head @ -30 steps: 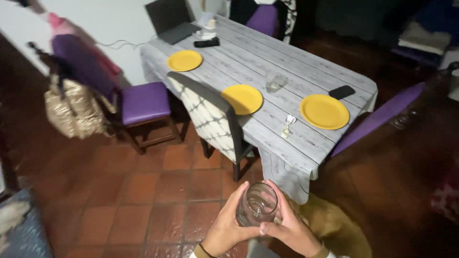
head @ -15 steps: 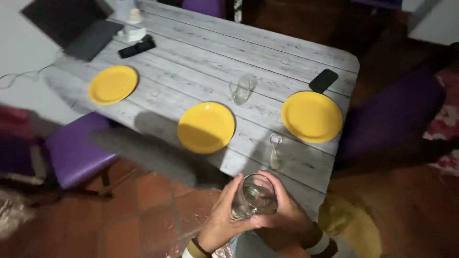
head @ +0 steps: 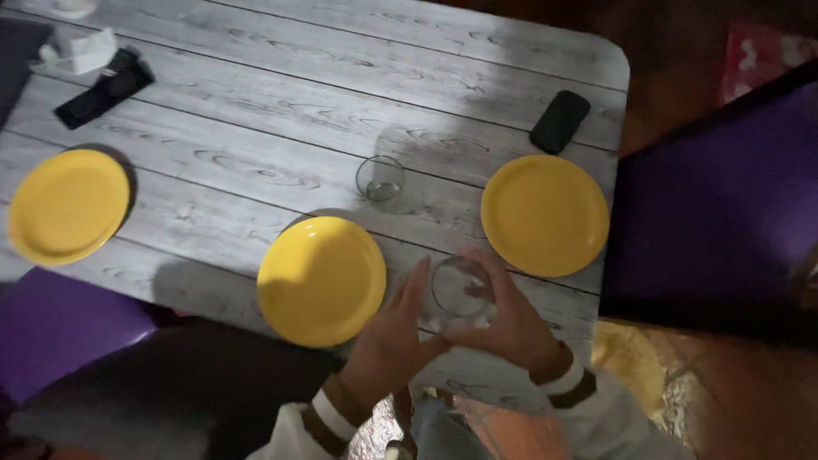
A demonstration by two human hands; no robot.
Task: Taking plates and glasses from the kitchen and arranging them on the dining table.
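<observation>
Grey plank desk [head: 256, 111]: left hand [head: 388, 336] and right hand [head: 511, 324] clasp an upright glass [head: 460, 294], nearest plate [head: 321, 279] at nine o'clock.

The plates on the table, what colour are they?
Yellow, all three plates, seen in the head view.

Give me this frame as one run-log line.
left hand: on clear glass | right hand: on same glass | glass: over grey table edge, between two yellow plates | second glass: on table
</observation>
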